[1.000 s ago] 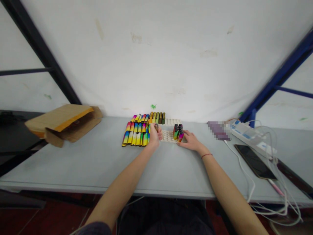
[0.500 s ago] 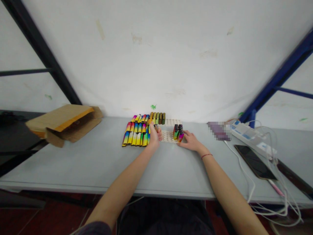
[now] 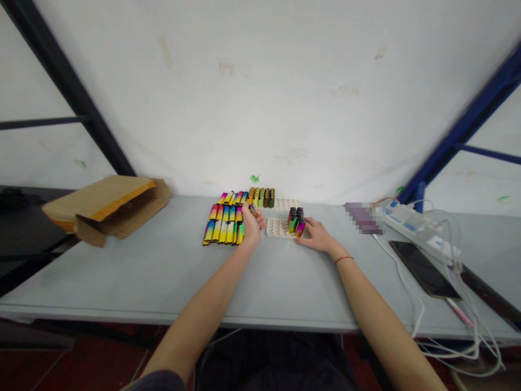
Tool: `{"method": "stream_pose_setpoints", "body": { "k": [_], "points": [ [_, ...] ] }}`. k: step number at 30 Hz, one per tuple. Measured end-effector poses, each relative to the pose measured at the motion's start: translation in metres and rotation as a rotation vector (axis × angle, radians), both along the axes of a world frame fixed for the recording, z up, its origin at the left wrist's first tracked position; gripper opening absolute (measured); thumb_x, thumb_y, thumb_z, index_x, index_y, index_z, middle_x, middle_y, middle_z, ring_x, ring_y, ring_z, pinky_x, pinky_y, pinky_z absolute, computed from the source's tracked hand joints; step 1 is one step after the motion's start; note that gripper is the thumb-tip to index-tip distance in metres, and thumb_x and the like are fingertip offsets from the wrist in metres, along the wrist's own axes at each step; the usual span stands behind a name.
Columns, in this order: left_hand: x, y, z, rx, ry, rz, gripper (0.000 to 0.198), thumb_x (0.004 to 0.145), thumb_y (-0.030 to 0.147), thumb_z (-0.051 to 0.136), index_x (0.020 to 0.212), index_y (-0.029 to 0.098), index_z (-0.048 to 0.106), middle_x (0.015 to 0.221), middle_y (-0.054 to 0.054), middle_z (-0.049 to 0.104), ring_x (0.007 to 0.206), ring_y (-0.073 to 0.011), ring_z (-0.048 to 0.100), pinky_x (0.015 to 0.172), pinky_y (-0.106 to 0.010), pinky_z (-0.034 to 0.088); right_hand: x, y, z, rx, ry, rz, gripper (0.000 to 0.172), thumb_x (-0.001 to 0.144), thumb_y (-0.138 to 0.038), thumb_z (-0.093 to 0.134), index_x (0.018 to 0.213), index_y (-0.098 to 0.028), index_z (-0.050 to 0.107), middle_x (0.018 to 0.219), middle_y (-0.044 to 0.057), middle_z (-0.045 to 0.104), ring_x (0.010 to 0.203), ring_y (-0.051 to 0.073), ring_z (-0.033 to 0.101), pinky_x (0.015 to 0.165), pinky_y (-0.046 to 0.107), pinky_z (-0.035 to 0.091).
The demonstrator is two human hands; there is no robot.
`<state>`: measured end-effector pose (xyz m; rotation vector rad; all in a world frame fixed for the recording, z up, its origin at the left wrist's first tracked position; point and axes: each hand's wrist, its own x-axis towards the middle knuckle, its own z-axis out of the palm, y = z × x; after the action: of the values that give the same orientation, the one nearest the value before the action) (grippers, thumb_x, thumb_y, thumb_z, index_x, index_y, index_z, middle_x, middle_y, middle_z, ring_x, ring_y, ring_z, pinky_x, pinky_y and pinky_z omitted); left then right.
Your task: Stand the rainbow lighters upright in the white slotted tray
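Rows of rainbow-coloured lighters (image 3: 223, 224) lie flat on the grey table (image 3: 171, 271) near the wall. My left hand (image 3: 252, 225) is closed round one lighter (image 3: 253, 210) at the right edge of those rows. A white tray (image 3: 277, 227) with round holes lies just right of that hand. Several lighters (image 3: 296, 220) stand upright in its right part. My right hand (image 3: 317, 234) rests against the tray's right side, fingers touching the standing lighters. A second white tray (image 3: 287, 203) lies behind, by a row of darker lighters (image 3: 262, 196).
An open cardboard box (image 3: 101, 206) lies on its side at the table's left end. At the right are a power strip (image 3: 415, 224), a dark phone (image 3: 425, 269), tangled white cables (image 3: 448, 320) and a blurred purple object (image 3: 364, 216). Black and blue frame bars flank the white wall.
My left hand has drawn back leftward from the white tray to the edge of the flat lighter rows, still closed on a lighter. The right hand stays at the tray.
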<state>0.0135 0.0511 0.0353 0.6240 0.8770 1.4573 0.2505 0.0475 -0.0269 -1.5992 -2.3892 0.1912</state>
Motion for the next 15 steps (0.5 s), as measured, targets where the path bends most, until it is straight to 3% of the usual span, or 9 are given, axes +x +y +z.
{"method": "stream_pose_setpoints", "body": {
  "k": [2, 5, 9, 12, 15],
  "points": [
    [0.0, 0.002, -0.001, 0.052, 0.068, 0.015, 0.053, 0.092, 0.067, 0.028, 0.065, 0.023, 0.037, 0.044, 0.009, 0.025, 0.035, -0.0071, 0.022, 0.037, -0.02, 0.018, 0.0, 0.0, 0.0, 0.004, 0.003, 0.003, 0.069, 0.086, -0.059, 0.062, 0.139, -0.015, 0.055, 0.148, 0.02, 0.047, 0.139, 0.035, 0.041, 0.115, 0.052, 0.032],
    [0.001, 0.002, -0.006, 0.248, 0.308, 0.022, 0.039, 0.092, 0.06, 0.042, 0.08, 0.023, 0.042, 0.05, 0.009, 0.038, 0.041, -0.0085, 0.036, 0.043, -0.02, 0.03, -0.001, 0.0, 0.0, 0.006, 0.009, 0.0, 0.07, 0.086, -0.058, 0.062, 0.139, -0.014, 0.054, 0.148, 0.021, 0.047, 0.138, 0.036, 0.042, 0.115, 0.052, 0.031],
    [0.001, -0.001, -0.011, 0.587, 0.752, -0.051, 0.024, 0.093, 0.046, 0.052, 0.093, 0.021, 0.05, 0.076, 0.001, 0.059, 0.071, -0.013, 0.059, 0.07, -0.026, 0.048, -0.002, 0.0, 0.0, 0.01, 0.013, 0.0, 0.07, 0.085, -0.057, 0.063, 0.14, -0.014, 0.054, 0.149, 0.02, 0.047, 0.138, 0.035, 0.043, 0.114, 0.052, 0.032],
    [0.001, -0.002, -0.011, 0.773, 0.998, -0.061, 0.024, 0.09, 0.042, 0.058, 0.095, 0.019, 0.061, 0.094, -0.006, 0.063, 0.093, -0.0187, 0.061, 0.087, -0.032, 0.049, -0.002, -0.001, 0.0, 0.019, 0.009, 0.0, 0.07, 0.085, -0.056, 0.063, 0.14, -0.014, 0.053, 0.148, 0.021, 0.048, 0.138, 0.035, 0.043, 0.114, 0.052, 0.032],
    [0.002, -0.001, -0.012, 0.841, 1.086, -0.18, 0.028, 0.089, 0.041, 0.061, 0.103, 0.018, 0.067, 0.098, -0.007, 0.065, 0.093, -0.0195, 0.062, 0.087, -0.032, 0.05, -0.002, -0.001, 0.0, 0.026, 0.006, 0.001, 0.07, 0.084, -0.056, 0.064, 0.14, -0.014, 0.053, 0.146, 0.021, 0.049, 0.136, 0.036, 0.044, 0.113, 0.053, 0.033]
  ]
}}
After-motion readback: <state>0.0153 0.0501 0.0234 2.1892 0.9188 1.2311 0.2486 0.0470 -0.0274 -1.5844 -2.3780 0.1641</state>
